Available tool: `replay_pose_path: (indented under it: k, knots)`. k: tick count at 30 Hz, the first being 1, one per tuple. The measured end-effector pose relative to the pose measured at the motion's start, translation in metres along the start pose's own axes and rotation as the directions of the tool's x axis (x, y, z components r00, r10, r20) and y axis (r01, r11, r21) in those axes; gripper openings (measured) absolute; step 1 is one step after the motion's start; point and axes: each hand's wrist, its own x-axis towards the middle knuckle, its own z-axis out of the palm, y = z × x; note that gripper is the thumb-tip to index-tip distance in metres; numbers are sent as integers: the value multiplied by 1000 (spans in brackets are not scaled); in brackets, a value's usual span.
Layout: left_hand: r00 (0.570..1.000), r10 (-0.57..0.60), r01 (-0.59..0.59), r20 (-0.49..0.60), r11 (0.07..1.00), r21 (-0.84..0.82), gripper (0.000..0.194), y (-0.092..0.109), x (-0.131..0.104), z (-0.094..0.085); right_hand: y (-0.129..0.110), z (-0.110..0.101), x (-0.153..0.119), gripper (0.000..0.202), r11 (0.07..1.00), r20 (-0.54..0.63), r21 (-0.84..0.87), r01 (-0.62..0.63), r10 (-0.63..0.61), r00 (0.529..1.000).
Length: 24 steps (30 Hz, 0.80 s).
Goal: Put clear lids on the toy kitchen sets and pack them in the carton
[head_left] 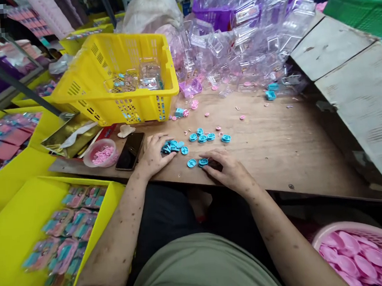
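Note:
On the wooden table (277, 154), my left hand (154, 156) rests beside a small heap of blue plastic pieces (171, 146), its fingers apart and curved around the heap's left side. My right hand (223, 167) has its thumb and forefinger at the right edge of a blue round piece (203, 162), which sits on the table near the front edge. Just left of that piece lies a flat blue disc (191, 163). Several more blue round pieces (203, 138) are spread beyond and between the hands, with one (226, 138) farther right.
A yellow basket (119, 106) holding clear packs stands back left. A phone (130, 151) and a bowl of pink bits (103, 154) lie left of my left hand. Clear plastic cases (243, 48) are piled behind. A pink basket (363, 227) is at lower right.

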Motion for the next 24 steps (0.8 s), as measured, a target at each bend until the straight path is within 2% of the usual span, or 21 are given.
replay_pose_path:
  k: [2,6,8,11,15,17,19,22,24]
  knots:
    - [999,-20,20,-30,1000,-2,55,0,-6,-1,-3,-6,2,42,999,6,27,-30,30,1000]
    - [995,-74,77,-71,996,46,25,2,-18,-3,-5,-13,25,37,1000,-4,5,-16,16,1000]
    - [994,-69,74,-79,996,54,23,2,-21,-3,-5,-9,49,32,999,20,-38,38,-38,999]
    - [996,-65,68,-61,997,41,23,-1,-23,-3,-6,6,88,32,987,155,-126,100,-80,985]
    - [995,-102,103,-22,994,48,17,-5,-25,-4,-11,27,124,26,957,301,-260,125,-43,953]
    - [995,-100,100,-17,994,51,15,-3,-28,-6,-14,29,128,23,950,300,-285,129,-39,953]
    - [997,-79,79,2,996,35,15,0,-32,-9,-14,25,126,23,949,245,-295,113,-39,969]
    - [1000,-18,19,21,1000,-13,17,6,-35,-15,-8,8,110,22,958,147,-272,89,-50,988]
    - [1000,-9,9,-23,999,-31,19,6,-32,-19,1,-5,94,21,968,101,-244,56,-32,994]
